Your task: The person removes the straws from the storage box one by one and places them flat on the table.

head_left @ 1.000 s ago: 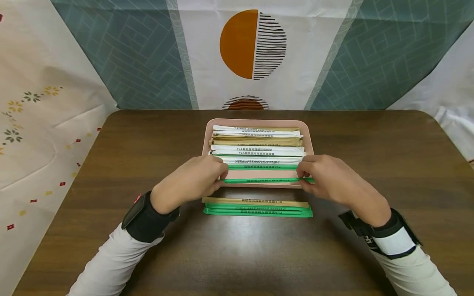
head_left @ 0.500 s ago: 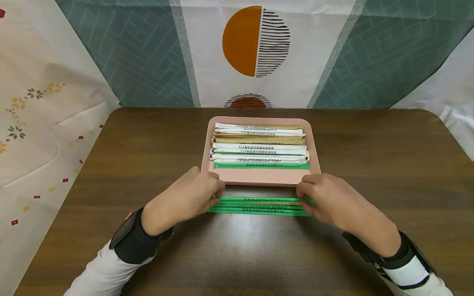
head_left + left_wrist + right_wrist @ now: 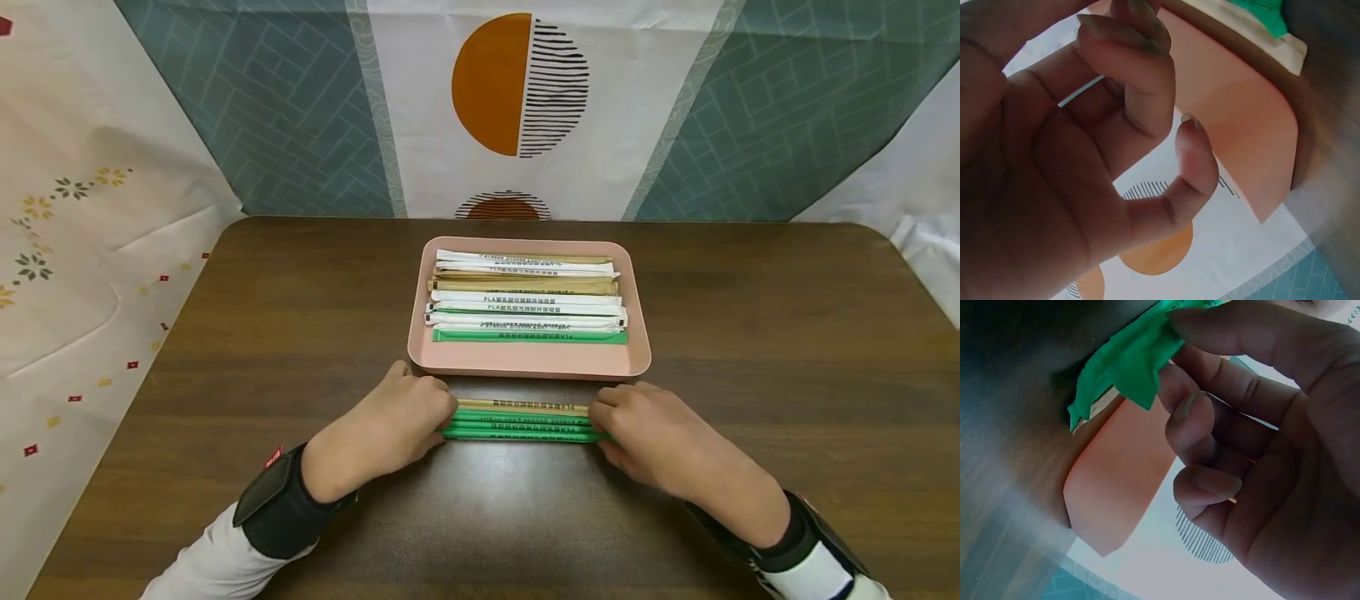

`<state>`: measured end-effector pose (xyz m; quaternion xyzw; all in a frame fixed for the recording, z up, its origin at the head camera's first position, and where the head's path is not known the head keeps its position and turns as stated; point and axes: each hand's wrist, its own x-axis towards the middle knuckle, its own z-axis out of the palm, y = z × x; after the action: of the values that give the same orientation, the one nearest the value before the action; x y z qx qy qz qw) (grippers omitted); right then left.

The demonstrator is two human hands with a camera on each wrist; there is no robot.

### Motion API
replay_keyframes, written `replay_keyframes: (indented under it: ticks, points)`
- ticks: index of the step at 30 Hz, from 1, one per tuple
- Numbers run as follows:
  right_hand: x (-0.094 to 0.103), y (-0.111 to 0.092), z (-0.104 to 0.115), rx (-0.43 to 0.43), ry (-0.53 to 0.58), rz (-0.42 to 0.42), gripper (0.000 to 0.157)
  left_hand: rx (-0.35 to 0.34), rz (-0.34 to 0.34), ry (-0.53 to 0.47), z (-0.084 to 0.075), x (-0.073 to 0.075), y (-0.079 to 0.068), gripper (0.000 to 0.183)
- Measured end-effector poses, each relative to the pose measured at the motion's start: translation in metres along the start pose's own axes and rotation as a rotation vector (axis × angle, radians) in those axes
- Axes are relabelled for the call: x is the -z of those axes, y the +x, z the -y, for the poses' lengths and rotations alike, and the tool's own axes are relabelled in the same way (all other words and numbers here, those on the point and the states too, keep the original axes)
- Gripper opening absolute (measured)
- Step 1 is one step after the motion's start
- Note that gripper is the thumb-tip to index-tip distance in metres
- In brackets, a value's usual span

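A small row of paper-wrapped straws point(image 3: 525, 423), several green and one tan at the back, lies on the table just in front of a pink tray point(image 3: 525, 360). At its left end my left hand point(image 3: 390, 425) grips the straws, fingers behind and thumb in front. My right hand point(image 3: 660, 433) holds the other end the same way. Green wrapper ends point(image 3: 1138, 362) stick out past the thumb and index finger in the right wrist view. The left wrist view shows curled fingers and the wrapper ends point(image 3: 1288, 47); the pinch itself is mostly out of sight.
In the tray, white, tan and green wrapped straws point(image 3: 525, 302) lie side by side toward the back, with bare tray bottom along the front. The brown wooden table point(image 3: 495, 517) reaches to a patterned cloth point(image 3: 300, 108) behind it.
Both hands brought one green straw from over the tray's front toward me, onto the row of straws. They now grip that row at its ends, and it looks more tightly gathered.
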<state>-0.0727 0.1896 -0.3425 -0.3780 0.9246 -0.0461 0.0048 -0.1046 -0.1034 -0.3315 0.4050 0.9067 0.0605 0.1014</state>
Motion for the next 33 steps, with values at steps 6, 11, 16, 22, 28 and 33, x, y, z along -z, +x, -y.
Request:
replay_keyframes:
  ticks: [6, 11, 16, 22, 28, 33]
  points:
    - [-0.001, 0.001, 0.001, -0.059, 0.041, 0.075, 0.029, 0.004, -0.009, -0.006, 0.003, -0.004, 0.002, 0.038]
    - [-0.001, 0.002, 0.001, -0.080, 0.055, 0.108, 0.028, 0.029, 0.012, -0.020, 0.004, -0.004, 0.004, 0.040]
    - [0.000, 0.003, 0.001, -0.067, 0.050, 0.098, 0.027, 0.026, 0.004, -0.022, 0.004, -0.004, 0.004, 0.041]
    - [0.011, 0.004, -0.005, -0.042, 0.060, -0.024, 0.025, -0.061, -0.151, -0.012, 0.009, 0.006, 0.008, 0.033]
    - [0.024, 0.015, -0.020, -0.088, 0.091, -0.141, 0.020, -0.068, -0.238, -0.079, 0.026, 0.023, 0.022, 0.022]
    - [0.027, 0.022, -0.032, -0.166, 0.050, -0.155, 0.018, -0.013, -0.231, -0.085, 0.039, 0.027, 0.033, 0.017]
